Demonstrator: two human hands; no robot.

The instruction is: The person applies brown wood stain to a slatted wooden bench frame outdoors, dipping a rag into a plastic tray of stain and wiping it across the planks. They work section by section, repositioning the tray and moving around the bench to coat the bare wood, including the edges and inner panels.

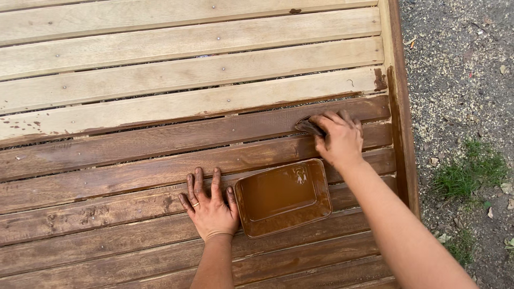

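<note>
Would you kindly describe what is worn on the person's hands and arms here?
Both forearms are bare, with no sleeves or gloves in view. The left hand wears a ring on one finger and a thin band at the wrist. The right hand wears nothing visible. The fingers carry brown stain smears.

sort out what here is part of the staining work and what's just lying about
In use:
- right hand, pressing a dark rag on a slat
- rectangular tray of brown stain
- slatted wooden panel, lower slats stained, upper ones bare
- left hand, flat on a stained slat

Lying about:
- sawdust on the gravel
- grass tuft
</note>
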